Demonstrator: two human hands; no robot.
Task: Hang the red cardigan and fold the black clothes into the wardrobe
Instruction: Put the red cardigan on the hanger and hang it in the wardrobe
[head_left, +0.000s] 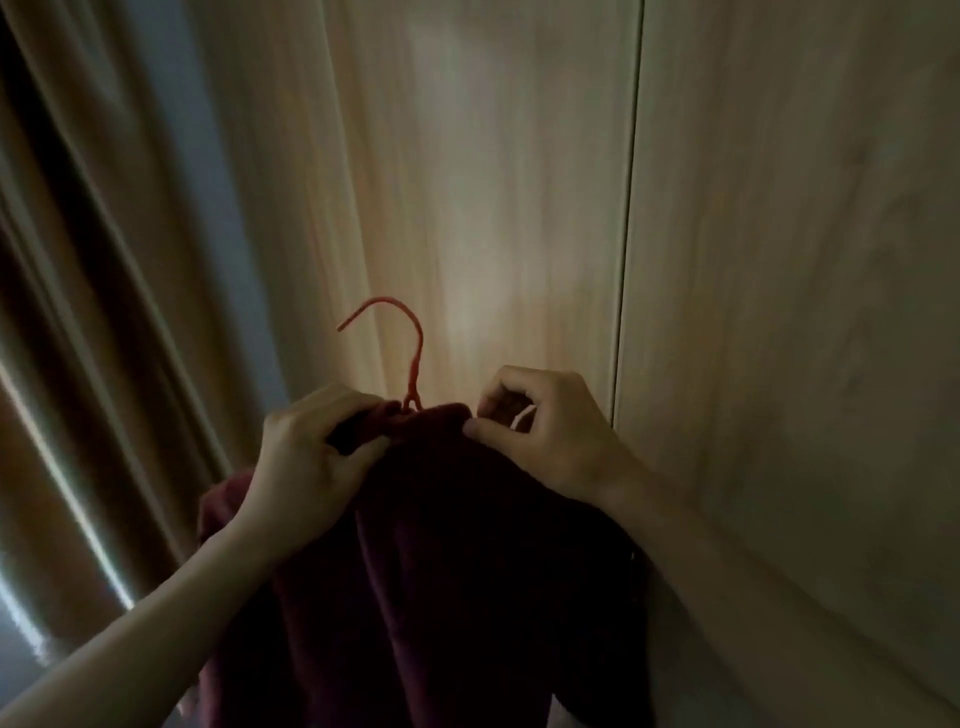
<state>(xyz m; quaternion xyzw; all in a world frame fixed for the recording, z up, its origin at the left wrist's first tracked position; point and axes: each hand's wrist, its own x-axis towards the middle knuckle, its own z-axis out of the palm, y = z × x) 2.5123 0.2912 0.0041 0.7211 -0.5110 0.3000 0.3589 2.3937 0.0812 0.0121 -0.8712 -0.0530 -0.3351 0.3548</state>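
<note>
Dim room. Pale wood-grain wardrobe doors fill view, shut, dark vertical seam right of centre. Beige pleated curtain hangs at left, grey-blue wall strip between. Dark red fabric cardigan draped on thin red hanger, held before left door; hook stands free above collar. Left hand grips collar left of hook; right hand pinches collar at right.
</note>
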